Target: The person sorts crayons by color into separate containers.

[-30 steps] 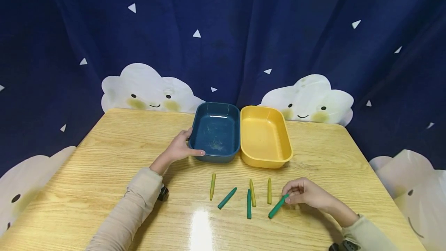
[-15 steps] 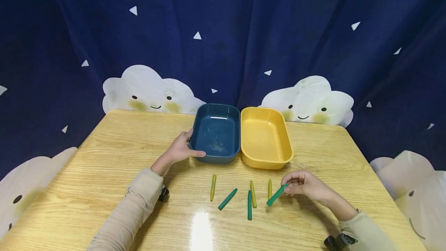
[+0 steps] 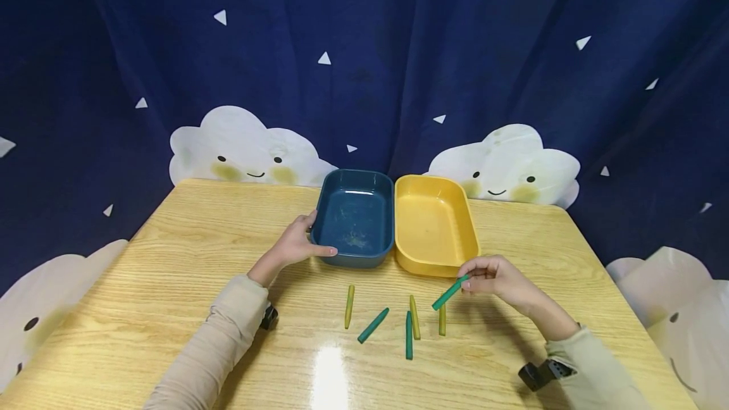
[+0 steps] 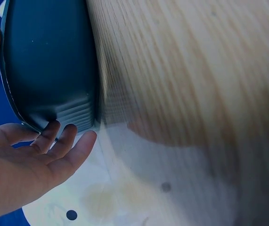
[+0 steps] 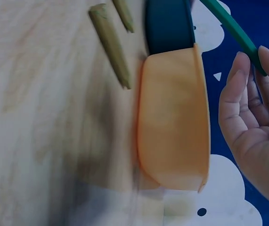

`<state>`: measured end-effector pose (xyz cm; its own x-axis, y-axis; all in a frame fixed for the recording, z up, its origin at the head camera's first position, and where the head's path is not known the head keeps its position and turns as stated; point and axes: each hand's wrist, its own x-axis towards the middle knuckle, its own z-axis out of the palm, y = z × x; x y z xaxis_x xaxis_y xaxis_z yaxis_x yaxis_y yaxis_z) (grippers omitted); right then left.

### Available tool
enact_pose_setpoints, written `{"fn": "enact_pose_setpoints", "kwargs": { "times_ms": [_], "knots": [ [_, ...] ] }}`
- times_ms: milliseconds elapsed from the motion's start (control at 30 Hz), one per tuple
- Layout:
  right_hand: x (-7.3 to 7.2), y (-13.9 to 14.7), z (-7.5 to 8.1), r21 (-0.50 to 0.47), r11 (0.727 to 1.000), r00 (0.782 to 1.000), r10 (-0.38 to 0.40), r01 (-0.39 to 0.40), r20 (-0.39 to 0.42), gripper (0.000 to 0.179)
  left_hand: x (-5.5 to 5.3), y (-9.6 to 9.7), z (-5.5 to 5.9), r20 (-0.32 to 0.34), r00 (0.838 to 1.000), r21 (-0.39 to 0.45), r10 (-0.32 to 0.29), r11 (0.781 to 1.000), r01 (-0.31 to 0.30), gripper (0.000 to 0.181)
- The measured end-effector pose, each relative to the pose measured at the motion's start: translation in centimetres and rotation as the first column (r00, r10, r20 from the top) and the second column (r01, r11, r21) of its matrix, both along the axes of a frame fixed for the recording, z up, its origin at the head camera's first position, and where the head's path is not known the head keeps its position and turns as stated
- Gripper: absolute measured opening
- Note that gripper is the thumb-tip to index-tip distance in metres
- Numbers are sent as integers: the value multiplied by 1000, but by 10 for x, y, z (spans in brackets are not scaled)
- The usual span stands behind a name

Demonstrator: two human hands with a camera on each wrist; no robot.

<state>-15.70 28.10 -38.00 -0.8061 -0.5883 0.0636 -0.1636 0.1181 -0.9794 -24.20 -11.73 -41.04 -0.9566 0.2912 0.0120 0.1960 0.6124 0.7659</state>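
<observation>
My right hand (image 3: 495,283) pinches a green crayon (image 3: 447,294) between thumb and fingertips, near the front right corner of a yellow bin (image 3: 434,266). The right wrist view shows the crayon (image 5: 235,34) slanting up from those fingertips. At the front left corner of a dark blue bin (image 3: 353,259) my left hand (image 3: 293,242) holds on, thumb along the front rim and fingers by the left wall. Below the bins lie three yellow crayons, at left (image 3: 349,307), middle (image 3: 414,318) and right (image 3: 442,321), and two green crayons, one slanted (image 3: 373,326) and one upright in view (image 3: 409,336).
Both bins stand side by side at the back of the wooden table (image 3: 228,226). A dark blue curtain (image 3: 364,81) with white clouds hangs just behind the table's far edge.
My right hand has lifted the green crayon and carried it away from me, toward the yellow bin; it now overlaps the right yellow crayon's upper end. My left hand keeps its place.
</observation>
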Motion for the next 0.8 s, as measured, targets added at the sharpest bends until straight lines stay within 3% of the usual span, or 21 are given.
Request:
{"fn": "enact_pose_setpoints", "kwargs": {
  "times_ms": [800],
  "knots": [
    [-42, -15, 40, 29, 992, 991, -121, 123, -64, 17, -1, 0, -1, -8, 1000, 16, -1, 1000, 1, 104]
  ]
}}
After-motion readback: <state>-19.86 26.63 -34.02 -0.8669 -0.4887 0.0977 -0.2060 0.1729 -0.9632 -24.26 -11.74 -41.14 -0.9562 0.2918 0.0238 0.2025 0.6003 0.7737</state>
